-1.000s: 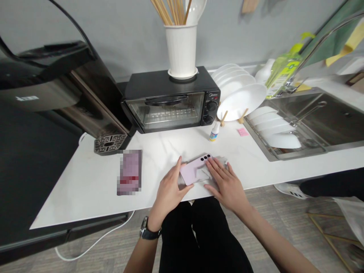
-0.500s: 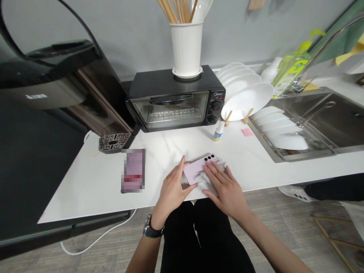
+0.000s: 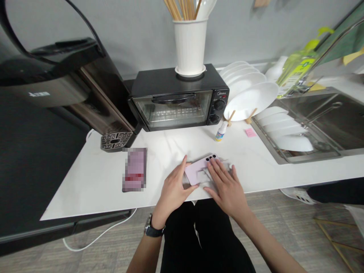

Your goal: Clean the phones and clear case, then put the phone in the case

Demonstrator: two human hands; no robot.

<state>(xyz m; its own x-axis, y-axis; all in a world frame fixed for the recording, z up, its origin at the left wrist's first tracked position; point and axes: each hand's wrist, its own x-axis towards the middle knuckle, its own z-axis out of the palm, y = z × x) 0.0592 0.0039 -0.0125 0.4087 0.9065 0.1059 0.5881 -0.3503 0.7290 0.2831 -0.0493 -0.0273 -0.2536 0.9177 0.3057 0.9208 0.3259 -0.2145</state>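
Note:
A pink phone [image 3: 193,172] lies tilted on the counter, its back and camera lenses facing up. My left hand [image 3: 174,187] grips its left end, with the index finger at the far edge and the thumb at the near edge. The fingers of my right hand [image 3: 226,184] lie stretched out flat over the right part of the phone, just below the lenses. Beneath them is a thin, pale piece with dark grey streaks [image 3: 204,175], perhaps a cloth or film; I cannot tell which. The right thumb rests apart, near the counter edge. My right palm hides the phone's right end.
A purple, partly pixelated flat item [image 3: 135,163] lies left on the white counter [image 3: 93,189]. A small white bottle [image 3: 221,131] and pink sticky note [image 3: 250,132] stand beyond the phone. Behind are a toaster oven [image 3: 176,108], water dispenser [image 3: 105,94], plates [image 3: 253,98] and sink [image 3: 335,110].
The view has shifted slightly. My right fingers have slid a little over the phone's back towards the lenses, partly covering them. My left hand keeps its grip on the phone.

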